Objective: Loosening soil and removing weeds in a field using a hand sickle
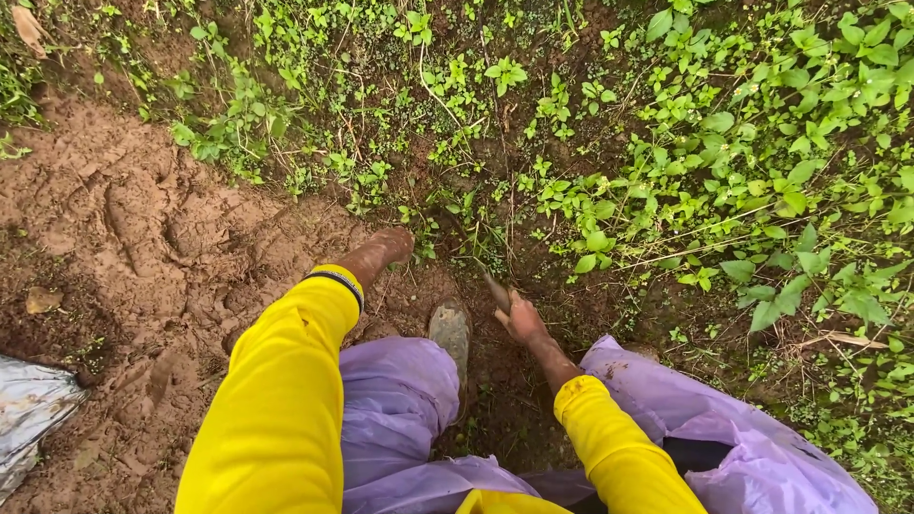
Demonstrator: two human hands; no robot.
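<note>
My left hand [386,247], coated in mud, reaches from a yellow sleeve to the edge of the green weeds [457,219]. Its fingers look curled at the base of the plants, and I cannot tell whether they grip anything. My right hand [522,318], also muddy, is closed around a small dark tool [495,289]. The tool's tip points up and left into the soil under the weeds. A muddy boot toe [450,331] sits between the two hands. Purple plastic sheeting [395,400] covers my legs.
Bare, lumpy brown mud [143,228] fills the left side. Dense low green plants [762,143] cover the top and right. A grey plastic sheet [29,409] lies at the lower left edge.
</note>
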